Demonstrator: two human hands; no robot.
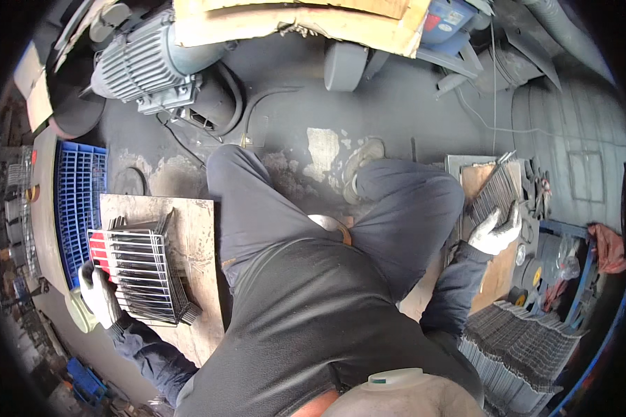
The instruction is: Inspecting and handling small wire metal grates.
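Note:
My left hand [99, 297], in a white glove with dark fingertips, is closed at the left edge of a pale wire rack [138, 274]. This rack lies over a stack of darker wire racks [177, 295] on a worn board [200, 243], with something red showing between its bars. Off to the right, my gloved right hand [495, 235] is closed around the near end of a dark wire rack [492, 191], which lies slanted over a brown cardboard sheet [490, 281]. The undersides of both grips are hidden.
A blue plastic crate [82, 201] stands left of the board. Densely stacked wire racks [522, 351] fill the lower right. Beyond my knees are a grey electric motor [142, 66], cables and a cardboard-covered surface [299, 24]. A blue metal frame [579, 278] borders the right side.

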